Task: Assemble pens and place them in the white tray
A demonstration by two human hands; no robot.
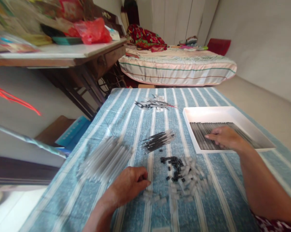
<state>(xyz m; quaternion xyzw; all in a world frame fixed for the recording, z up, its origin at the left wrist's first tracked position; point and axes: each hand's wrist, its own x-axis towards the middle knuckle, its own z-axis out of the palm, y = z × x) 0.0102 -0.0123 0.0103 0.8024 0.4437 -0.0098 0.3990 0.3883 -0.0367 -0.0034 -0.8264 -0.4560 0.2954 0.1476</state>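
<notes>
My left hand [131, 183] rests near the front of the table with its fingers curled in and the thumb alongside, and nothing shows in it. Beside it on the left lies a bundle of clear plastic pen barrels [106, 158]. To its right is a loose heap of small translucent caps [192, 177] with small black plugs [175, 164] among them. My right hand [225, 137] reaches into a white box [209, 112], fingers drawn together on a row of dark pens [198, 133]. Whether it grips one is hidden. Thin black pen refills [158, 140] lie mid-table.
A striped blue cloth [135, 125] covers the table. Toward the far edge lies a pile of thin dark sticks [155, 103]. A cluttered side table [97, 51] with a red plastic bag [94, 30] stands at left, and a bed [176, 67] is behind.
</notes>
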